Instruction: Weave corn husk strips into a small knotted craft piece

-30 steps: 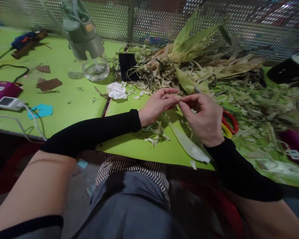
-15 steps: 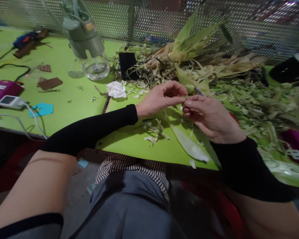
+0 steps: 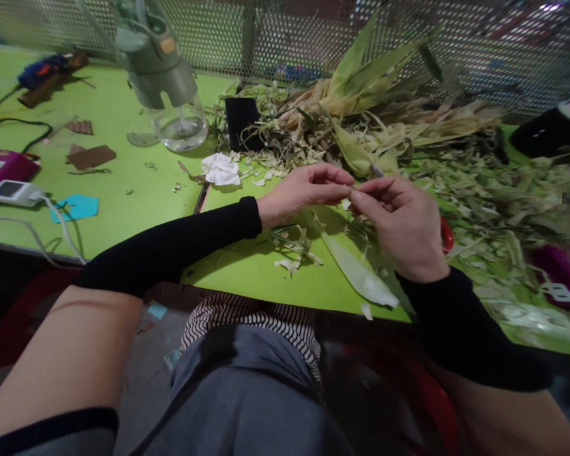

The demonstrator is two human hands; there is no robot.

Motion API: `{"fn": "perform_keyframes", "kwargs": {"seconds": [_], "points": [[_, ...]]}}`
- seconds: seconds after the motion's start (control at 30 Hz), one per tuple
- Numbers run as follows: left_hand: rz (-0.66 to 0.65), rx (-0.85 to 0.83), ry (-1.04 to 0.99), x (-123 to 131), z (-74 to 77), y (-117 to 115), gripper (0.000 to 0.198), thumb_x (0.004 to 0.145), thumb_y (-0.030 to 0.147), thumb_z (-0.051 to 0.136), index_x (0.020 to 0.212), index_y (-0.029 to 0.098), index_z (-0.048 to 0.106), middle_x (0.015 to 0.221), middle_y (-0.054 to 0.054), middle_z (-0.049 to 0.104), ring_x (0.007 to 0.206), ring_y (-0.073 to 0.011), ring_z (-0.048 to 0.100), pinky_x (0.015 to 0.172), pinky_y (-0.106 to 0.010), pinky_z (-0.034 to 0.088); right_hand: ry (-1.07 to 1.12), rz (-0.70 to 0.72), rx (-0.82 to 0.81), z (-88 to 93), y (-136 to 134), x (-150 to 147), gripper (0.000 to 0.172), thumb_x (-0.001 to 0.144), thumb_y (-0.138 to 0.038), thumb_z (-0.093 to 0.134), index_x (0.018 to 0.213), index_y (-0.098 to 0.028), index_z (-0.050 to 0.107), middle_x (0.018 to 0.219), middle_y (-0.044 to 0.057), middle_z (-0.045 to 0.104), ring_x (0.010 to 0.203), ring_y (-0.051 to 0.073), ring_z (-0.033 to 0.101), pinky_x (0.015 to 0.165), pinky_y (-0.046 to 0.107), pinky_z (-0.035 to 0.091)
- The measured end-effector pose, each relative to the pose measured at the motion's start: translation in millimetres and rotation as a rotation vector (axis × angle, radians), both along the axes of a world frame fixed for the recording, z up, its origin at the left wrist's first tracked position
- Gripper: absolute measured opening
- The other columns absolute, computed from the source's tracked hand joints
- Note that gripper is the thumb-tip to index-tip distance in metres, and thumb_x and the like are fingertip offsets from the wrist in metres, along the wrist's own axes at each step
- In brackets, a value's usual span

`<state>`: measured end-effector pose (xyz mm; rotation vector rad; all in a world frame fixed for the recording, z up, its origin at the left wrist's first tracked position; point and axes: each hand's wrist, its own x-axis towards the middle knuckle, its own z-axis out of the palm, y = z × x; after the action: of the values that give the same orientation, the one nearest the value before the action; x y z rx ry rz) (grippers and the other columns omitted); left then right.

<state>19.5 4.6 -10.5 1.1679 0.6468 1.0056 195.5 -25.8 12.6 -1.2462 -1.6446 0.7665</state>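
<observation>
Over the green table, my left hand (image 3: pixel 308 189) and my right hand (image 3: pixel 399 218) meet at the fingertips. Each is closed in a pinch around something too small to make out. Beneath them lies a pale piece of corn husk (image 3: pixel 356 271), its narrow end pointing toward my left hand. A few husk scraps (image 3: pixel 294 248) lie just left of it. A red handle (image 3: pixel 447 234) shows beside my right hand, and a grey metal tip (image 3: pixel 377 170) pokes out above it; my hand hides whatever lies between.
Dried and green corn husks (image 3: pixel 361 82) pile up against the perforated screen, with shredded husk (image 3: pixel 498 202) spread on the right. A dark phone-like slab (image 3: pixel 241 123), crumpled tissue (image 3: pixel 221 170) and clear water bottle (image 3: pixel 180 126) stand or lie behind. Further left are a glue gun (image 3: pixel 42 73) and cables.
My right hand has turned, its thumb now reaching toward the left fingertips, uncovering more of the red handle. The left hand stays almost in place, and the view has shifted slightly.
</observation>
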Motion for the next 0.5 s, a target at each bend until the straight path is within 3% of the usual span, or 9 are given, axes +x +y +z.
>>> {"fn": "perform_keyframes", "kwargs": {"seconds": [0.13, 0.3, 0.4, 0.5], "points": [[0.016, 0.275, 0.105, -5.3, 5.0, -0.6, 0.012, 0.085, 0.013, 0.071, 0.096, 0.012, 0.067, 0.094, -0.003, 0.069, 0.087, -0.011, 0.064, 0.095, -0.033, 0.05, 0.349, 0.015, -0.336, 9.5, -0.8, -3.0, 0.01, 0.071, -0.016, 0.076, 0.072, -0.019, 0.066, 0.06, -0.004, 0.06, 0.056, 0.007, 0.053, 0.056, 0.02, 0.045], [0.063, 0.531, 0.304, -8.8, 7.3, 0.5, 0.01, 0.081, 0.013, 0.073, 0.09, 0.015, 0.07, 0.09, -0.003, 0.069, 0.087, -0.0147, 0.063, 0.091, -0.033, 0.048, 0.417, 0.134, -0.556, 11.7, 2.0, 3.1, 0.017, 0.066, -0.02, 0.081, 0.068, -0.019, 0.064, 0.061, -0.005, 0.057, 0.057, 0.005, 0.053, 0.053, 0.016, 0.046], [0.08, 0.547, 0.369, -9.2, 8.2, 0.2, 0.012, 0.08, 0.013, 0.074, 0.091, 0.016, 0.071, 0.09, -0.004, 0.069, 0.091, -0.0168, 0.064, 0.091, -0.032, 0.047, 0.297, 0.189, -0.429, 3.0, 7.9, 10.4, 0.022, 0.064, -0.027, 0.085, 0.07, -0.021, 0.064, 0.06, -0.004, 0.057, 0.053, 0.009, 0.052, 0.05, 0.021, 0.047], [0.066, 0.469, 0.335, -8.9, 9.4, 0.1, 0.01, 0.083, 0.017, 0.073, 0.092, 0.014, 0.07, 0.088, -0.004, 0.068, 0.088, -0.0155, 0.063, 0.089, -0.032, 0.047, 0.068, 0.111, -0.049, -5.4, 7.1, 13.9, 0.019, 0.07, -0.028, 0.083, 0.081, -0.024, 0.069, 0.069, 0.0, 0.067, 0.059, 0.013, 0.058, 0.055, 0.026, 0.049]]}}
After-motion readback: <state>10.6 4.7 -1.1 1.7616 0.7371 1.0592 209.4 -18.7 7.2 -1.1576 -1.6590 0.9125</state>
